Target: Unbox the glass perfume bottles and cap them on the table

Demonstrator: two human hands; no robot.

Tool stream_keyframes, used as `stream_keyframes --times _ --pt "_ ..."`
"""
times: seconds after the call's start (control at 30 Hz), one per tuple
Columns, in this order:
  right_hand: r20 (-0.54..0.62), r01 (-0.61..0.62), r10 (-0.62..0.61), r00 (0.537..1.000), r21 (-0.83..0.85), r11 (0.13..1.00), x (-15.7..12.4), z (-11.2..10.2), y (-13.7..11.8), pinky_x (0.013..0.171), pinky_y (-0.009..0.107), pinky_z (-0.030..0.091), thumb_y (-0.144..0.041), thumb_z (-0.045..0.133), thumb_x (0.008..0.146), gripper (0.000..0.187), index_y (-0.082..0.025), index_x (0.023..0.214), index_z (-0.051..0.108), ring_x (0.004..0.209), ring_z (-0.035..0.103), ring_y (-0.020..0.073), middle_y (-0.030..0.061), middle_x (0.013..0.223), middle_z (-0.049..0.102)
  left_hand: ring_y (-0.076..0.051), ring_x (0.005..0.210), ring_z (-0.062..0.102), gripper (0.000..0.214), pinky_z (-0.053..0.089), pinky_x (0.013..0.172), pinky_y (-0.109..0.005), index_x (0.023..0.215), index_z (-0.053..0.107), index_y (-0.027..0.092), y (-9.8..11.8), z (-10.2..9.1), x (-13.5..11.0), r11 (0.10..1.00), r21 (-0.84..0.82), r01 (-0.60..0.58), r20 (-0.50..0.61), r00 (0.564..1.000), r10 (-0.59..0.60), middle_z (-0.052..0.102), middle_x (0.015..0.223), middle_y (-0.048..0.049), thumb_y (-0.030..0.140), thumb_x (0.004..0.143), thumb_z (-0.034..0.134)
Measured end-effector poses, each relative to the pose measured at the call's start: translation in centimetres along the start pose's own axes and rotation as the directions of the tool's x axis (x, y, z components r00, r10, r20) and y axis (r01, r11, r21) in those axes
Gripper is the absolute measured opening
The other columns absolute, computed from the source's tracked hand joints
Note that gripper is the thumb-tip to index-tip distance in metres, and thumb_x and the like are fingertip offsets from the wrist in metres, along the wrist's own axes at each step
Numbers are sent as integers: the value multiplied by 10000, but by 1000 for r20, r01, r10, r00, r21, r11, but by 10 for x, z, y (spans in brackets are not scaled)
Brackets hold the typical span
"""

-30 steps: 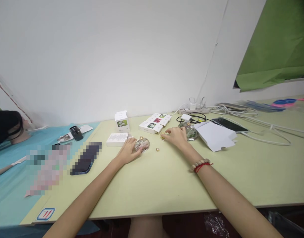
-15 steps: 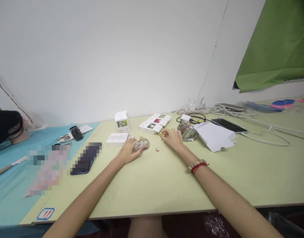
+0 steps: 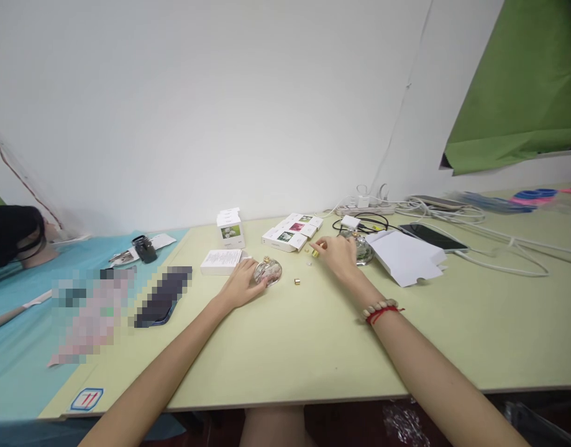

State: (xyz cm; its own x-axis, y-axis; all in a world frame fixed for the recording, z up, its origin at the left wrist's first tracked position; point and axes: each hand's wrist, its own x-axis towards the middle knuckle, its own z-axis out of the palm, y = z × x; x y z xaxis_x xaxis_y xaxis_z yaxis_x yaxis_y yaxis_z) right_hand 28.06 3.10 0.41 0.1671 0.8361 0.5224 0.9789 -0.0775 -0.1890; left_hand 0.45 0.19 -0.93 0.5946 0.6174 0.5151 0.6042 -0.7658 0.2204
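My left hand (image 3: pixel 241 282) is closed around the left side of a round clear glass perfume bottle (image 3: pixel 269 272) with a gold neck, which sits on the table. My right hand (image 3: pixel 337 256) pinches a small gold cap (image 3: pixel 315 252) just above the tabletop. Between the hands lies a short gold collar (image 3: pixel 297 282). Tiny pieces, one gold (image 3: pixel 306 251) and one whitish (image 3: pixel 309 264), rest left of my right fingers. A second glass bottle (image 3: pixel 363 251) stands behind my right hand, partly covered by it.
White cartons with flower pictures (image 3: pixel 292 231) lie at the back, and others stand (image 3: pixel 231 233) to their left. A flat white box (image 3: pixel 220 262) is beside my left hand. An opened white carton (image 3: pixel 406 254), cables (image 3: pixel 522 245) and a phone (image 3: pixel 432 237) occupy the right. Another phone (image 3: pixel 159 304) lies left.
My right hand has shifted slightly right with the gold cap, uncovering the tiny pieces on the table. My left hand stays on the bottle.
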Motion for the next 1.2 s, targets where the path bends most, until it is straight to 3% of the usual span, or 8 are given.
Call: stream_keyframes --times 0.2,0.43,0.67,0.83,0.93,1.0,1.1,1.2 --pt "80 -2 8 997 -79 997 -2 4 5 702 360 202 -459 401 834 376 -228 800 696 742 525 217 74 722 660 -223 955 477 187 397 817 -392 897 508 197 0 1 0 1000 0 8 0 1000 -8 526 971 -74 355 820 444" --pt "-42 26 -27 999 -4 1000 -10 1 -12 740 341 269 -445 514 767 306 -212 870 683 901 507 235 88 946 637 -223 954 486 199 404 814 -388 904 508 198 0 1 0 1000 -5 20 -9 1000 -20 530 969 -76 366 816 446" --pt "221 -27 17 975 40 999 -14 -4 -28 588 259 347 -451 596 679 257 -240 786 694 773 574 191 49 795 663 -227 979 479 218 402 824 -390 932 506 194 0 1 0 1000 5 21 -9 1000 -21 528 982 -79 369 816 446" --pt "215 -31 29 976 7 999 -16 -1 -27 611 257 366 -296 566 705 178 -244 818 694 822 577 193 52 823 670 -235 969 478 214 399 817 -407 938 508 198 1 0 0 1000 16 21 10 1000 -21 528 959 -79 362 819 442" --pt "180 3 -27 983 129 992 -17 -6 -30 608 254 369 -383 530 740 232 -246 827 695 782 583 185 45 816 679 -234 951 481 216 401 807 -411 936 510 194 1 0 0 1000 5 15 7 1000 -15 529 958 -82 362 819 439" --pt "242 102 -176 954 290 952 -18 -11 -33 584 242 366 -489 527 723 312 -238 786 702 707 583 164 34 770 683 -232 942 481 218 402 801 -411 942 511 194 1 -1 0 1000 -3 17 6 1000 -17 531 959 -81 359 820 437" --pt "388 211 -424 818 483 850 -20 -16 -38 525 220 353 -591 574 628 409 -217 723 707 603 563 132 18 669 670 -231 944 481 217 401 800 -409 957 510 200 2 -1 0 1000 -8 22 6 1000 -22 530 963 -78 353 821 438" --pt "433 240 -480 763 500 832 -21 -14 -39 490 208 335 -593 643 538 422 -216 718 702 566 548 117 1 623 646 -229 941 485 220 404 802 -403 953 512 198 2 -1 0 1000 -8 26 5 1000 -26 531 960 -77 357 819 441"
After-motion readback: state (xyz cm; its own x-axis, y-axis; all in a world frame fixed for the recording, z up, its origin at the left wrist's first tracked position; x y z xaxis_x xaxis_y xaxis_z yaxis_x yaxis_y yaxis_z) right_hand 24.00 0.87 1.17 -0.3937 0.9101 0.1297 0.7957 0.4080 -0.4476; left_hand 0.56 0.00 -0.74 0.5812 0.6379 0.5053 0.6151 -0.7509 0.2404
